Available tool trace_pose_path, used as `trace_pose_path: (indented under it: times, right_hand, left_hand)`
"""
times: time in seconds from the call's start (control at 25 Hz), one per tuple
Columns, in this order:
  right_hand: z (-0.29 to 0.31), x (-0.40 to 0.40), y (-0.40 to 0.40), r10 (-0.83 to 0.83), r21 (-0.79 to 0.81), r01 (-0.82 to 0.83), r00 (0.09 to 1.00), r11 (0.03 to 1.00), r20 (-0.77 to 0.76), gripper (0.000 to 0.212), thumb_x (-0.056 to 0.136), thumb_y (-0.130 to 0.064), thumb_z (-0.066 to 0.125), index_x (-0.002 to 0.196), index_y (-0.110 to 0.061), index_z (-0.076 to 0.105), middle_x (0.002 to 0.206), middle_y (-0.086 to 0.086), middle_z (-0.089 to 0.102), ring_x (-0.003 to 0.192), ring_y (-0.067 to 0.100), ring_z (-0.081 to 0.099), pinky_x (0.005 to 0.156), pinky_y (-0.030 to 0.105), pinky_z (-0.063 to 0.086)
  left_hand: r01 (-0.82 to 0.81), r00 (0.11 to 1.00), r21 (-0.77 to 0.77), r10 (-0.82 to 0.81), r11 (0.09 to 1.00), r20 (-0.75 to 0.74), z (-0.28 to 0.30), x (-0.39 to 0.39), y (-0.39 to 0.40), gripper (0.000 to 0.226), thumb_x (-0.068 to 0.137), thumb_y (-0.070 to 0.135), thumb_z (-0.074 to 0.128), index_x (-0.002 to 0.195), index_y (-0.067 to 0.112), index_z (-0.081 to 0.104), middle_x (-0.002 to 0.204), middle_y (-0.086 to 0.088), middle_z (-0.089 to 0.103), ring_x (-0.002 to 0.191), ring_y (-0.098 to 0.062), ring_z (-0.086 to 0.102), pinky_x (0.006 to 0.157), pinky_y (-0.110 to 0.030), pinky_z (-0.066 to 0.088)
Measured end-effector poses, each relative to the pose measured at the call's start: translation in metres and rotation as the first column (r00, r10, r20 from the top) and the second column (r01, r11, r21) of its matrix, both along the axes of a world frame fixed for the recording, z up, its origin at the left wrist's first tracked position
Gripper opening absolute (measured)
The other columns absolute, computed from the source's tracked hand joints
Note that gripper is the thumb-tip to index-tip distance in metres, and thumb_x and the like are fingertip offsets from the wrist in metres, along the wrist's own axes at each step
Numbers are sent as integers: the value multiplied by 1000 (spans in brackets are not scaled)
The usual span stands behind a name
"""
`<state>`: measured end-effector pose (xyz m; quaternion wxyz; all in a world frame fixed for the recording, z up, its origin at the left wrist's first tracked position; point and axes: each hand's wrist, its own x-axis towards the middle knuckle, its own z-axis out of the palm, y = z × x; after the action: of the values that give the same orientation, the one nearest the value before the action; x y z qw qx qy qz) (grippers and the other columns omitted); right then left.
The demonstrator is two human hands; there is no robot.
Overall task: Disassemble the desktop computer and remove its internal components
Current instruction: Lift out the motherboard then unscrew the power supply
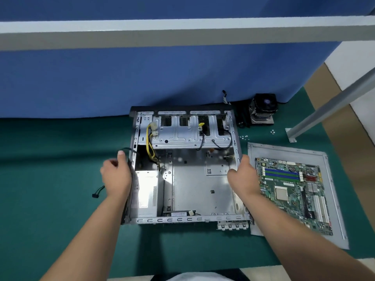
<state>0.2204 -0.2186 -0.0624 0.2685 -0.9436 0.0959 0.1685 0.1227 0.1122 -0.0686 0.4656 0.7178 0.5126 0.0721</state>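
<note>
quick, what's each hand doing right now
Left hand: grips the left wall of the case, thumb up by a black cable.
Right hand: grips the case's right wall.

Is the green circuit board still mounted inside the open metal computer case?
No, the green circuit board lies on a grey panel right of the open metal computer case.

Open computer case (188, 179), hands (116, 173) gripping sides, motherboard (292, 191) beside
</note>
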Motion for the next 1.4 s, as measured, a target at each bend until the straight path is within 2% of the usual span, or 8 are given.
trace_pose_path:
  times: [0.2, 0.32, 0.44, 0.68, 0.96, 1.12, 1.24, 1.4]
  right_hand:
    - [0, -2, 4, -17, -51, 18, 1000, 999, 14, 36, 91, -12, 55, 122, -10, 36, 80, 9, 58, 68, 28, 58, 54, 34, 46]
    - [5, -2, 7, -41, -96, 42, 999, 994, 12, 33, 90, -13, 55, 116, -13, 34, 80, 10, 58, 69, 31, 59, 60, 38, 52]
    - [7, -4, 10, -58, -127, 59, 998, 990, 7, 33, 89, -14, 55, 113, -17, 32, 79, 11, 60, 70, 31, 61, 60, 38, 53]
    - [10, -4, 15, -68, -185, 69, 998, 980, 10, 39, 88, -16, 57, 122, -14, 37, 75, 11, 61, 66, 31, 62, 63, 43, 58]
    - [5, -4, 13, -94, -203, 93, 996, 975, 5, 42, 88, -20, 57, 125, -15, 37, 71, 9, 61, 62, 26, 60, 52, 33, 47]
    - [5, -4, 13, -95, -196, 96, 995, 976, 15, 40, 89, -21, 57, 123, -17, 38, 72, 6, 59, 61, 23, 59, 49, 31, 41]
    - [5, -4, 10, -101, -121, 101, 995, 988, 1, 45, 90, -19, 55, 132, -18, 38, 82, 6, 62, 69, 26, 63, 60, 39, 53]
    - [11, -7, 3, -136, 185, 147, 988, 972, -72, 76, 89, -2, 49, 152, -41, 30, 98, 0, 65, 69, 22, 61, 59, 34, 51]
  left_hand:
    - [-50, 999, -658, 42, 751, -29, 11, 21, 24, 76, 83, 79, 61, 125, 16, 70, 123, -11, 73, 109, -33, 71, 100, -53, 55]
    - [-61, 971, -597, 187, 800, 150, 12, 44, 41, 21, 99, 26, 69, 115, 13, 66, 119, -14, 75, 83, -17, 72, 89, -37, 58]
    - [-29, 942, -536, 203, 844, 268, 23, 68, 58, 28, 104, 2, 53, 131, 9, 55, 100, -9, 74, 70, -11, 67, 63, -21, 55]
    - [120, 940, -412, 30, 903, 340, 43, 104, 85, 28, 105, 2, 46, 122, 18, 60, 95, -4, 72, 71, -16, 67, 59, -23, 52]
    - [-13, 994, -586, -55, 811, -98, 4, 103, 84, 17, 103, 32, 62, 102, 15, 65, 76, -1, 71, 64, -15, 64, 49, -24, 53]
    - [157, 986, -535, -161, 830, 41, 4, 68, 55, 58, 95, 71, 49, 116, 22, 71, 110, 2, 76, 103, -20, 69, 93, -41, 54]
    - [375, 927, -320, -362, 870, 101, 6, 29, 28, 45, 97, 45, 60, 138, 28, 57, 117, 26, 67, 114, -3, 61, 101, -33, 42]
    - [492, 869, -98, -495, 865, 0, 14, 14, 7, 56, 96, 2, 46, 149, 21, 36, 117, 1, 61, 95, -24, 56, 83, -34, 40]
